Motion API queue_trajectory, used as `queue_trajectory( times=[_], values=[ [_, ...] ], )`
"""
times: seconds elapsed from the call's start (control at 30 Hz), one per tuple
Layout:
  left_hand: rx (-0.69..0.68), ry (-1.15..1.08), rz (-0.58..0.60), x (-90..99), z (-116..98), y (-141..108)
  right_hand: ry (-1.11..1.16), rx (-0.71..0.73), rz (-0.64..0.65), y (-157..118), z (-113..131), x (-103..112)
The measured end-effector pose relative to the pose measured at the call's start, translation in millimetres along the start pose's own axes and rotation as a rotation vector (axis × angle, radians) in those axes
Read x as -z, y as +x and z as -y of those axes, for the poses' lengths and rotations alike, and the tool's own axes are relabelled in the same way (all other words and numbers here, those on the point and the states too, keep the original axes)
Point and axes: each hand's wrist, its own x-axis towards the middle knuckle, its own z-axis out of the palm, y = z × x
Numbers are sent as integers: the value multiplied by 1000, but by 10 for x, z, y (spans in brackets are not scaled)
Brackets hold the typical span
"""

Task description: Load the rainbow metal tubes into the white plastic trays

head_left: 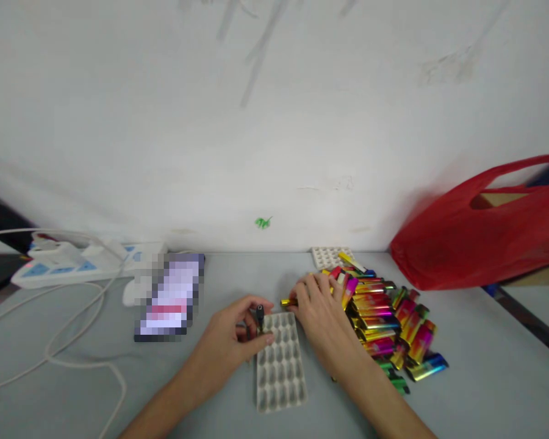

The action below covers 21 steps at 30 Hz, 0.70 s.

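My left hand (242, 329) is closed around a slim black-topped piece (260, 312), which looks like a lighter, upright at the tray's upper left corner. Its lower part is hidden by my fingers. Beneath the fingertips lies a pale tray (281, 372) with rows of oval hollows. My right hand (318, 299) reaches over the left side of a pile of shiny multicoloured lighters (373, 305). A gold lighter (287, 302) pokes out to the left by the right fingertips and seems to be gripped, its other end covered by the hand.
A second pale tray (329, 256) sits behind the pile, against the wall. At the right rests a red bag (457, 238). To the left are a phone (169, 299), a white power strip (86, 262) and loose white cables (114, 366).
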Motion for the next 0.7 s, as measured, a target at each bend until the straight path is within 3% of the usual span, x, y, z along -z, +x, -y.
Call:
queue_trajectory(
  times=[0.17,0.27,0.37,0.43,0.57,0.7],
  values=[
    [-14,-7,2,10,-29,-4,215,-77,-118,-15,54,81],
    [-6,-7,6,7,-49,-9,778,-244,-114,-44,88,185],
    [-1,0,12,3,-47,-12,1318,-382,40,-43,75,253],
    [-7,5,14,6,-34,-14,1381,-408,71,-24,55,263],
    [-14,12,15,19,-3,-17,1260,-392,36,14,58,240],
    [-16,8,17,23,15,-9,1267,-349,135,0,120,217]
  ],
)
